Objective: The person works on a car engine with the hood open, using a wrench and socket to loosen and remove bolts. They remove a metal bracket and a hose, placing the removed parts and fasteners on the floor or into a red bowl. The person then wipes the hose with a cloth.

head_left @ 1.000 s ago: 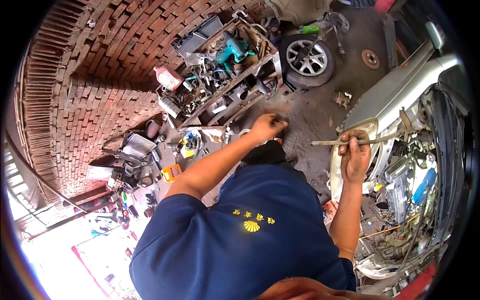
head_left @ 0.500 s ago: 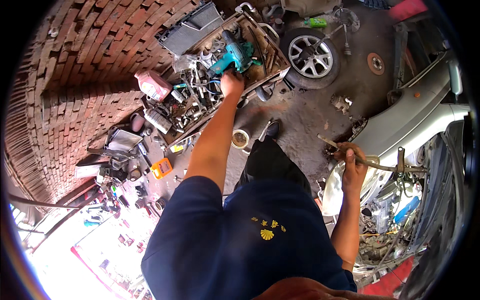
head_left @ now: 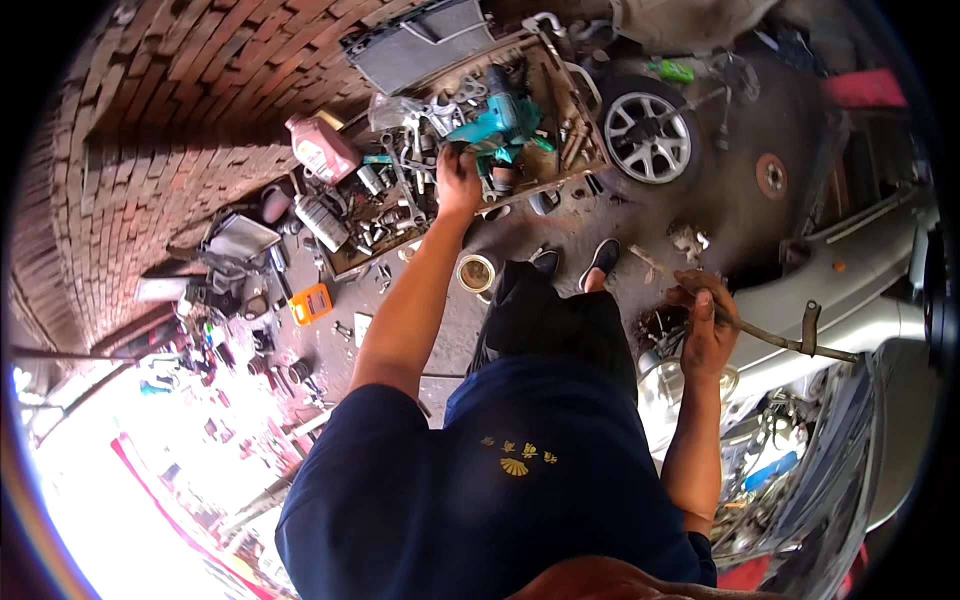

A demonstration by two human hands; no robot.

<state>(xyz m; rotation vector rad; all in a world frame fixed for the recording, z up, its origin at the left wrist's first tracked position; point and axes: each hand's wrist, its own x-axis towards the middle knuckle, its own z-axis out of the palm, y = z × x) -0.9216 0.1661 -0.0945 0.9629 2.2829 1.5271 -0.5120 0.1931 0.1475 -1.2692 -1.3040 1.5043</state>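
Observation:
My left hand (head_left: 458,180) reaches over the wooden tray (head_left: 598,150), among loose metal parts beside a teal power tool (head_left: 505,122). Its darkened fingertips are bent down at the lower end of the tool's handle; whether they grip anything is not clear. Close to that hand lies a metal spanner (head_left: 402,180). My right hand (head_left: 705,325) is closed around a long thin metal pipe (head_left: 765,335) with a small bracket near its far right end. The pipe slants across in front of the car, its left end pointing toward the floor.
A wheel (head_left: 648,138) lies beyond the tray, with a rusty disc (head_left: 771,176) to its right. A round tin (head_left: 475,272) stands near my feet. Pink (head_left: 322,150) and orange (head_left: 311,303) jugs are at the left. The silver car's fender (head_left: 860,270) and open engine bay fill the right.
My left hand has shifted left, away from the teal tool's side and toward the loose parts. The right hand still holds the pipe. The whole view has turned slightly, and my second shoe now shows.

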